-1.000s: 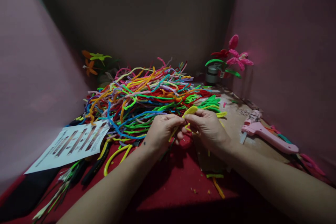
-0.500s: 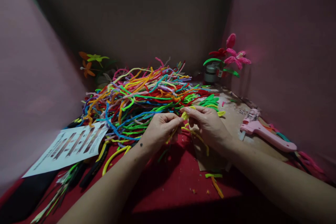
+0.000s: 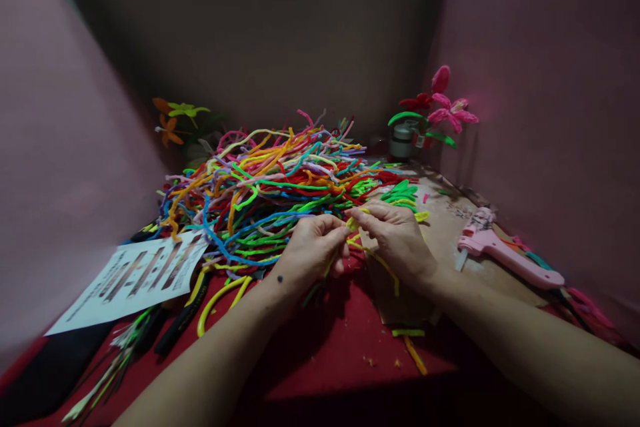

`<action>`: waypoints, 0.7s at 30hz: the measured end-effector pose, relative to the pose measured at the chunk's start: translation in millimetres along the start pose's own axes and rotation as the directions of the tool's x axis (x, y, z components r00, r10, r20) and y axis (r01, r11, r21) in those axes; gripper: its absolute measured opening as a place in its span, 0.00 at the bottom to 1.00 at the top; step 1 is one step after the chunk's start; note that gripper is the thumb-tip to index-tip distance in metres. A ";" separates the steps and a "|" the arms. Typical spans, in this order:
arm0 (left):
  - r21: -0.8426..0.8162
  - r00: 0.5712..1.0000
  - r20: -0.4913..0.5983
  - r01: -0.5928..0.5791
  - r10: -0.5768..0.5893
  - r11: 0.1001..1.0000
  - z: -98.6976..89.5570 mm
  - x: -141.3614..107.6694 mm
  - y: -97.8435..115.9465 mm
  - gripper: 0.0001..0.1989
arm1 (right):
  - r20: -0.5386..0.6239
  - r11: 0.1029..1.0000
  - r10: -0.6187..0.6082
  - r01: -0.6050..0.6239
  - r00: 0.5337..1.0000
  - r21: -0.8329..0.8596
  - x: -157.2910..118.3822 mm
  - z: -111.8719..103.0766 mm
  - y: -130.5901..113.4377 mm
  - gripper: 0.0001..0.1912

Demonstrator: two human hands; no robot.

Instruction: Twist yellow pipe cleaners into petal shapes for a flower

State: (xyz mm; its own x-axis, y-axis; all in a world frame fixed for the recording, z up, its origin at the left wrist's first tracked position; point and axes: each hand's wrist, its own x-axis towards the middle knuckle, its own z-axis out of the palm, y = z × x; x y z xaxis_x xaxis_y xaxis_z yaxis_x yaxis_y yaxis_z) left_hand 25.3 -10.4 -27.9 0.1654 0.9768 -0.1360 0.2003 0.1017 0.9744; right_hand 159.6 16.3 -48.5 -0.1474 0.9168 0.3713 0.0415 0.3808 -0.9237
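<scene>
Yellow pipe cleaner (image 3: 354,221) is pinched between my two hands, which meet just in front of the colourful heap. My left hand (image 3: 316,245) grips it between thumb and forefinger, the other fingers curled. From the opposite side my right hand (image 3: 395,233) holds it in a pinch as well. A loose yellow length dangles below the right hand, over the cardboard edge. My fingers cover part of the piece, so its full shape is hidden.
A big tangle of multicoloured pipe cleaners (image 3: 280,180) lies ahead. On the right, a pink glue gun (image 3: 510,259) rests on cardboard (image 3: 440,233). A printed sheet (image 3: 130,280) lies left, near yellow-and-black handled pliers (image 3: 187,310). Pink pipe-cleaner flowers (image 3: 453,112) stand at the back.
Both hands stay pinched on the yellow pipe cleaner, with only small finger shifts. My left hand has turned slightly. The view has moved a little.
</scene>
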 end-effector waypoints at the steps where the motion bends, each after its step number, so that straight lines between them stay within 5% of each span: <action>1: -0.016 0.999 0.033 0.008 -0.008 1.000 -1.7 0.4 -0.3 0.09 | -0.012 1.000 0.005 -0.005 1.000 -0.008 0.8 -1.2 -0.4 0.12; 5: 0.018 0.995 0.099 -0.012 0.010 1.000 -11.2 2.4 -1.1 0.11 | -0.060 0.997 0.066 -0.063 0.996 0.052 7.0 -6.2 0.8 0.14; 8: 0.104 0.998 0.067 -0.012 0.005 0.994 -18.9 3.4 0.2 0.12 | -0.071 0.953 0.187 -0.164 0.980 0.256 11.3 -5.4 5.7 0.14; 11: 0.133 0.991 -0.122 -0.043 0.060 0.990 -26.6 4.9 2.7 0.11 | -0.024 0.860 0.340 -0.300 0.940 0.413 9.7 0.3 8.6 0.15; 14: 0.134 0.939 -0.308 -0.115 0.151 0.984 -31.0 8.6 6.0 0.10 | 0.075 0.873 0.338 -0.342 0.938 0.348 -0.7 6.5 3.4 0.16; 17: 0.224 0.934 -0.299 -0.132 0.197 0.966 -26.0 15.6 10.2 0.10 | 0.302 0.994 0.037 -0.065 0.953 0.083 -15.9 8.7 -6.2 0.13; 21: 0.424 0.965 -0.117 -0.164 0.233 0.891 -2.8 30.7 16.3 0.10 | 0.567 0.906 -0.301 0.415 0.767 -0.080 -30.4 8.9 -8.2 0.12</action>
State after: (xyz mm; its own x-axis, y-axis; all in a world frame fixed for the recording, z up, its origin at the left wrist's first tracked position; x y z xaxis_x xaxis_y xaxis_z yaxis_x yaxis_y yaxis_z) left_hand 30.9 21.8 -15.7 0.0938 0.9887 0.1168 0.5608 -0.1495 0.8144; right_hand 154.9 -15.8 -53.0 -0.6858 0.5197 0.5095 0.0551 0.7351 -0.6757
